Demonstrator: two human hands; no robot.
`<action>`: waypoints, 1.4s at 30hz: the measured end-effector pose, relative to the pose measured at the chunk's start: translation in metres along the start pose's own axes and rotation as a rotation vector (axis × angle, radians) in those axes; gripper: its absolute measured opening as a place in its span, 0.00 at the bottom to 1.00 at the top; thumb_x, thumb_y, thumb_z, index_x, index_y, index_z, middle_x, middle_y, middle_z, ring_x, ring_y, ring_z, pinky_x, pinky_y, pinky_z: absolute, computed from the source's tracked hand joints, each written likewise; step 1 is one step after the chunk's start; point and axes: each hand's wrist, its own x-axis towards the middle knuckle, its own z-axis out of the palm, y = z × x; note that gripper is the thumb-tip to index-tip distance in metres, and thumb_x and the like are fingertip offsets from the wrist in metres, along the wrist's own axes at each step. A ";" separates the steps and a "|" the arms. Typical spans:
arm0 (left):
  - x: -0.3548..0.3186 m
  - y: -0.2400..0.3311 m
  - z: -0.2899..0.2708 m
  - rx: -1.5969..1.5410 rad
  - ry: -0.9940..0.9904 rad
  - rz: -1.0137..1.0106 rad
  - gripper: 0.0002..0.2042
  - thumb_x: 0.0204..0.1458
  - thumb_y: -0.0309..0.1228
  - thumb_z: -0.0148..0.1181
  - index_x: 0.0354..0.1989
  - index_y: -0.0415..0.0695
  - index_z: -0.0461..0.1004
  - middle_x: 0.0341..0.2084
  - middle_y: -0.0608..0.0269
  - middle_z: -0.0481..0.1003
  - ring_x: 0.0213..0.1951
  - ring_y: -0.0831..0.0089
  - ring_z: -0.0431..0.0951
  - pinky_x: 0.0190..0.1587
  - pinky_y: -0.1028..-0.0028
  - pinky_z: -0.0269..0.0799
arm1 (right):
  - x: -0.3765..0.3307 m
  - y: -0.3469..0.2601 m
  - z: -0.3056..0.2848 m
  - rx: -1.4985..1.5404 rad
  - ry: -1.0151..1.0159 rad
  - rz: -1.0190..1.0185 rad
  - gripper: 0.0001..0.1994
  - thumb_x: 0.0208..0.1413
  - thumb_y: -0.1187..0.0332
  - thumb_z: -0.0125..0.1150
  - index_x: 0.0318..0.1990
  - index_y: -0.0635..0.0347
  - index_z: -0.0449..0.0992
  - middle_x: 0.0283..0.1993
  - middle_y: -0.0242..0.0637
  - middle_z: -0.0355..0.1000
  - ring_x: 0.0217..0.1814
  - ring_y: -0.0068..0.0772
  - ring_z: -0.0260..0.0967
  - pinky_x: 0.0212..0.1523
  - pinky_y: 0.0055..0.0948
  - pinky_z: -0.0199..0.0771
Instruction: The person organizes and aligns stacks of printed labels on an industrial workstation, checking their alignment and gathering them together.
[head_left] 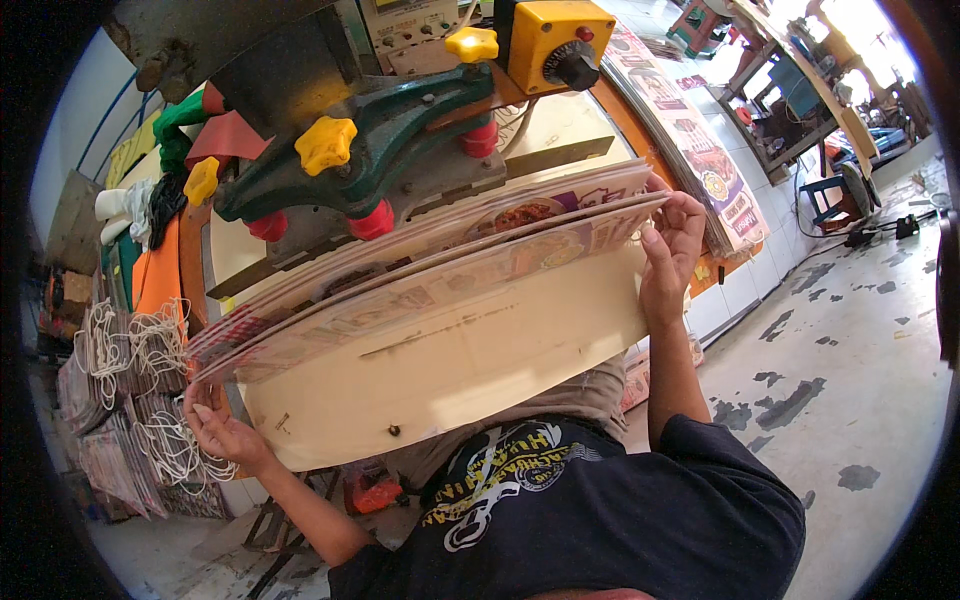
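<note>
A stack of printed plastic sheets [420,285] stands on its long edge across a cream board [480,370], tilted, with its layers fanned slightly apart at the top. My left hand [222,432] is closed round the stack's left end, the thumb on the near side. At the other end my right hand [672,255] grips the right edge, fingers curled behind it and thumb in front. Just beyond the stack is a green cast-metal press head [400,150] with yellow star knobs [326,145] and red feet [372,219] above a long metal bar [560,158].
A yellow control box [560,45] with a black dial sits at the back. Printed sheets [700,150] are piled along the right side. Bundles with white cords [150,345] lie at the left. A wooden bench [810,80] stands far right, near black cables [890,230] on the worn floor.
</note>
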 end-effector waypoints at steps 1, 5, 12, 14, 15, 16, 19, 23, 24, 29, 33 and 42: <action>0.000 0.000 0.000 0.000 0.003 -0.002 0.19 0.70 0.36 0.43 0.57 0.31 0.67 0.54 0.43 0.72 0.58 0.59 0.73 0.63 0.61 0.69 | 0.000 0.000 -0.001 0.003 -0.004 0.000 0.23 0.56 0.69 0.60 0.58 0.58 0.60 0.67 0.54 0.63 0.66 0.39 0.63 0.68 0.42 0.57; -0.001 0.000 0.001 0.017 0.017 0.001 0.19 0.69 0.36 0.44 0.57 0.31 0.66 0.53 0.45 0.72 0.57 0.59 0.74 0.63 0.62 0.70 | 0.000 0.003 -0.002 0.012 -0.002 -0.003 0.21 0.56 0.69 0.59 0.56 0.57 0.61 0.67 0.55 0.62 0.66 0.40 0.63 0.68 0.42 0.57; 0.001 0.001 0.003 0.054 0.018 0.044 0.18 0.69 0.36 0.44 0.57 0.32 0.67 0.53 0.47 0.72 0.57 0.60 0.73 0.63 0.60 0.70 | 0.001 0.004 -0.005 0.003 -0.017 0.004 0.22 0.56 0.66 0.61 0.56 0.57 0.61 0.67 0.55 0.62 0.67 0.40 0.62 0.69 0.42 0.56; 0.000 -0.001 0.002 0.016 0.024 0.032 0.18 0.69 0.36 0.44 0.57 0.32 0.67 0.53 0.47 0.72 0.57 0.60 0.73 0.63 0.60 0.70 | 0.001 0.004 -0.004 -0.003 -0.018 0.001 0.23 0.56 0.65 0.61 0.56 0.57 0.62 0.67 0.55 0.62 0.67 0.41 0.62 0.69 0.42 0.56; 0.000 0.000 0.003 0.016 0.027 0.030 0.19 0.69 0.36 0.44 0.57 0.32 0.67 0.53 0.46 0.72 0.57 0.60 0.73 0.63 0.60 0.70 | 0.001 0.003 -0.004 -0.006 -0.019 -0.001 0.23 0.56 0.64 0.61 0.56 0.58 0.62 0.67 0.55 0.62 0.67 0.41 0.62 0.69 0.42 0.56; -0.001 0.001 0.004 0.015 0.030 0.028 0.19 0.69 0.36 0.44 0.57 0.32 0.67 0.53 0.46 0.72 0.57 0.59 0.73 0.63 0.60 0.70 | 0.001 0.003 -0.004 -0.012 -0.015 0.005 0.23 0.56 0.64 0.61 0.57 0.58 0.62 0.67 0.55 0.62 0.67 0.41 0.62 0.69 0.42 0.55; -0.001 0.001 0.003 0.034 0.008 0.036 0.19 0.69 0.36 0.44 0.57 0.32 0.66 0.53 0.46 0.72 0.57 0.59 0.73 0.63 0.60 0.70 | -0.001 0.002 -0.003 -0.027 -0.004 0.025 0.24 0.56 0.63 0.61 0.57 0.60 0.63 0.66 0.54 0.62 0.67 0.41 0.62 0.69 0.42 0.55; 0.000 0.000 0.000 0.028 0.007 0.038 0.19 0.69 0.36 0.44 0.57 0.31 0.66 0.53 0.45 0.72 0.57 0.59 0.73 0.64 0.60 0.69 | 0.000 0.000 -0.003 -0.040 -0.001 0.031 0.23 0.57 0.64 0.60 0.58 0.62 0.65 0.65 0.52 0.64 0.68 0.41 0.61 0.70 0.42 0.55; 0.001 -0.001 -0.002 0.037 0.010 0.036 0.19 0.69 0.36 0.44 0.57 0.31 0.66 0.53 0.45 0.71 0.57 0.59 0.73 0.64 0.61 0.69 | 0.000 0.000 -0.003 -0.041 -0.004 0.027 0.23 0.57 0.64 0.60 0.58 0.62 0.65 0.65 0.52 0.64 0.68 0.41 0.61 0.70 0.42 0.55; 0.000 -0.004 -0.006 -0.002 0.016 0.008 0.19 0.69 0.35 0.43 0.57 0.30 0.66 0.54 0.46 0.71 0.58 0.59 0.73 0.63 0.61 0.69 | -0.001 0.001 -0.003 -0.035 -0.003 0.045 0.23 0.57 0.66 0.59 0.59 0.64 0.65 0.66 0.51 0.64 0.68 0.41 0.61 0.69 0.41 0.56; 0.001 -0.007 -0.007 0.016 0.010 0.024 0.18 0.69 0.34 0.42 0.56 0.29 0.67 0.55 0.44 0.70 0.58 0.58 0.73 0.63 0.61 0.69 | -0.001 0.001 -0.005 -0.038 0.004 0.044 0.24 0.57 0.66 0.59 0.59 0.65 0.65 0.66 0.52 0.64 0.68 0.40 0.62 0.69 0.41 0.57; 0.001 0.000 0.003 0.040 -0.095 0.090 0.18 0.70 0.35 0.38 0.51 0.30 0.68 0.61 0.34 0.66 0.61 0.53 0.71 0.64 0.57 0.69 | -0.001 0.003 -0.006 -0.046 0.004 0.036 0.23 0.57 0.66 0.58 0.60 0.66 0.68 0.67 0.53 0.64 0.67 0.40 0.63 0.68 0.40 0.59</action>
